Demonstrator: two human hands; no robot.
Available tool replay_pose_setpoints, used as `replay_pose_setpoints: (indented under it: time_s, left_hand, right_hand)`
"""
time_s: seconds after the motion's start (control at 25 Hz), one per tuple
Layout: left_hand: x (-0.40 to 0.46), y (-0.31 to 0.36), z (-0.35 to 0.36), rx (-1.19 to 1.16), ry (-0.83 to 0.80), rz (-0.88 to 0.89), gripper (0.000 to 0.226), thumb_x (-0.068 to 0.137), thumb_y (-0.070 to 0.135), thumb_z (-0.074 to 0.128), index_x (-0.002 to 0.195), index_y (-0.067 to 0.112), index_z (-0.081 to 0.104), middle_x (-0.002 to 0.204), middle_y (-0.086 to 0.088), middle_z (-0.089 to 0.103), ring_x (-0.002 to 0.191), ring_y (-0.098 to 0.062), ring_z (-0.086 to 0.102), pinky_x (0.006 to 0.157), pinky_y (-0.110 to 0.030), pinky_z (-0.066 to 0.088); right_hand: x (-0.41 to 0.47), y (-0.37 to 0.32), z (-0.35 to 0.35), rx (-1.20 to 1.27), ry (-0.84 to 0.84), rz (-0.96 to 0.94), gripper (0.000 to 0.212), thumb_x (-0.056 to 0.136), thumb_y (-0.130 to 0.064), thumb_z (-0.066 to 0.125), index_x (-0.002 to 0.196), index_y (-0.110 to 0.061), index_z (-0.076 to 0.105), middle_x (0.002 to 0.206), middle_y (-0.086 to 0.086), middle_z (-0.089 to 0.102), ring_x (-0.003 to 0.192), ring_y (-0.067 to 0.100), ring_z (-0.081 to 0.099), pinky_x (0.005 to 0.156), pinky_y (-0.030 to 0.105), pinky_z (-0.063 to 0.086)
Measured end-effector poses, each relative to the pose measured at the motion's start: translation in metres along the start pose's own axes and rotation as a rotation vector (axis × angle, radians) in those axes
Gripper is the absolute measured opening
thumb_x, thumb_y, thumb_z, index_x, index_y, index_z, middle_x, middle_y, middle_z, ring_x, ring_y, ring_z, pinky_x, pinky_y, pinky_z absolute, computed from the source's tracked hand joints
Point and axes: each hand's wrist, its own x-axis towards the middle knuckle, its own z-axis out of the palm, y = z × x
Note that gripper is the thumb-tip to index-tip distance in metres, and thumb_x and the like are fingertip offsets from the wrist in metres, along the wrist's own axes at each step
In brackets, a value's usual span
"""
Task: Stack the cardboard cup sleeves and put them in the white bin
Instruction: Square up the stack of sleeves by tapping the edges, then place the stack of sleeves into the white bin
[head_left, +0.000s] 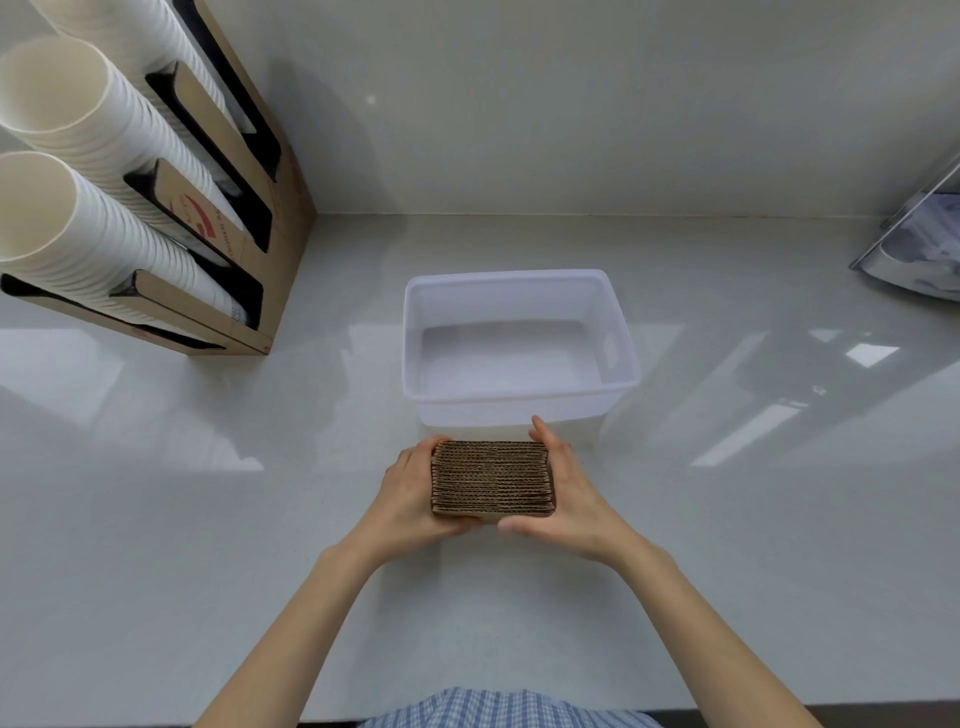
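A tight stack of brown corrugated cardboard cup sleeves (491, 479) is held edge-up between both hands, just in front of the white bin (415, 338). My left hand (410, 493) grips the stack's left end and underside. My right hand (563, 488) presses against its right end, fingers stretched toward the bin's near wall. The bin is a translucent white plastic tub at the middle of the counter, and nothing shows inside it.
A cardboard dispenser (244, 249) holding long rows of white paper cups (67, 124) stands at the far left against the wall. A shiny metal and plastic object (919, 244) sits at the far right. The glossy grey counter (208, 519) ends just before my checked shirt.
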Motion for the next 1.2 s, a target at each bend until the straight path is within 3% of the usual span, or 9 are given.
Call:
replay_pose_setpoints:
  time_s: [0.08, 0.2, 0.4, 0.52, 0.6, 0.72, 1.0, 1.08, 1.2]
  left_hand:
    - [0.0, 0.003, 0.0, -0.003, -0.007, 0.0, 0.097, 0.04, 0.058, 0.063, 0.124, 0.014, 0.043, 0.115, 0.007, 0.048, 0.111, -0.019, 0.048, 0.096, -0.036, 0.042]
    - [-0.002, 0.005, 0.002, -0.016, -0.011, -0.008, 0.097, 0.041, 0.058, 0.059, 0.124, 0.013, 0.043, 0.11, 0.013, 0.04, 0.111, -0.018, 0.047, 0.096, -0.033, 0.04]
    - [-0.006, 0.01, 0.0, -0.06, 0.019, 0.0, 0.093, 0.041, 0.057, 0.056, 0.121, 0.011, 0.044, 0.106, 0.013, 0.044, 0.105, -0.015, 0.051, 0.089, -0.029, 0.04]
    - [-0.007, 0.014, -0.003, -0.067, 0.012, 0.004, 0.091, 0.042, 0.057, 0.055, 0.119, 0.011, 0.044, 0.113, 0.002, 0.054, 0.107, -0.02, 0.054, 0.09, -0.033, 0.044]
    - [-0.007, 0.014, -0.005, -0.064, 0.0, -0.008, 0.089, 0.041, 0.058, 0.055, 0.117, 0.012, 0.044, 0.114, 0.0, 0.057, 0.105, -0.02, 0.056, 0.088, -0.033, 0.045]
    - [-0.007, 0.012, -0.006, -0.065, -0.008, -0.012, 0.089, 0.041, 0.058, 0.057, 0.115, 0.012, 0.043, 0.11, 0.002, 0.059, 0.103, -0.021, 0.059, 0.086, -0.033, 0.046]
    - [-0.007, 0.007, -0.005, -0.089, -0.049, 0.013, 0.098, 0.042, 0.055, 0.06, 0.129, 0.019, 0.033, 0.114, 0.005, 0.057, 0.107, -0.016, 0.055, 0.089, -0.028, 0.043]
    - [-0.008, 0.006, -0.007, -0.174, -0.083, -0.007, 0.085, 0.043, 0.051, 0.065, 0.12, 0.027, 0.036, 0.108, 0.011, 0.055, 0.104, -0.012, 0.054, 0.084, -0.023, 0.043]
    - [-0.01, 0.007, -0.016, -0.365, -0.161, -0.046, 0.065, 0.048, 0.041, 0.071, 0.103, 0.04, 0.035, 0.11, 0.012, 0.055, 0.102, 0.003, 0.056, 0.08, -0.012, 0.044]
  right_hand:
    - [0.0, -0.004, 0.003, 0.028, 0.024, 0.012, 0.091, 0.077, -0.05, 0.058, 0.146, -0.03, 0.001, 0.145, -0.007, 0.023, 0.134, 0.006, 0.024, 0.113, 0.029, 0.022]
    - [0.004, -0.004, 0.007, 0.064, 0.101, 0.019, 0.061, 0.094, -0.038, 0.037, 0.146, -0.026, 0.008, 0.149, -0.001, 0.027, 0.136, 0.011, 0.027, 0.111, 0.026, 0.022]
    - [0.007, -0.005, 0.01, 0.07, 0.172, 0.004, 0.048, 0.095, -0.026, 0.039, 0.141, -0.021, 0.026, 0.127, -0.01, 0.036, 0.131, 0.011, 0.036, 0.101, 0.016, 0.023]
    - [0.005, -0.005, 0.007, 0.096, 0.118, 0.017, 0.058, 0.091, -0.035, 0.047, 0.142, -0.025, 0.022, 0.129, -0.012, 0.033, 0.13, 0.009, 0.034, 0.102, 0.018, 0.024]
    - [0.002, -0.005, 0.003, 0.094, 0.046, 0.032, 0.082, 0.081, -0.043, 0.06, 0.145, -0.031, 0.01, 0.132, -0.012, 0.03, 0.126, 0.005, 0.032, 0.102, 0.021, 0.025]
    - [0.0, -0.005, 0.001, 0.003, -0.029, 0.029, 0.112, 0.069, -0.032, 0.075, 0.145, -0.031, -0.007, 0.128, -0.012, 0.026, 0.127, 0.006, 0.031, 0.107, 0.024, 0.028]
    - [0.002, -0.004, 0.003, -0.006, 0.034, 0.051, 0.108, 0.063, -0.021, 0.076, 0.145, -0.025, 0.006, 0.122, 0.001, 0.045, 0.117, 0.018, 0.048, 0.105, 0.035, 0.041]
    - [0.0, -0.006, 0.002, 0.067, 0.014, 0.07, 0.11, 0.063, -0.018, 0.077, 0.145, -0.023, 0.004, 0.116, 0.001, 0.053, 0.111, 0.014, 0.053, 0.102, 0.028, 0.041]
    - [-0.004, -0.01, -0.005, 0.19, 0.007, 0.074, 0.109, 0.066, -0.013, 0.077, 0.146, -0.029, 0.005, 0.12, -0.009, 0.048, 0.117, 0.009, 0.049, 0.101, 0.022, 0.037]
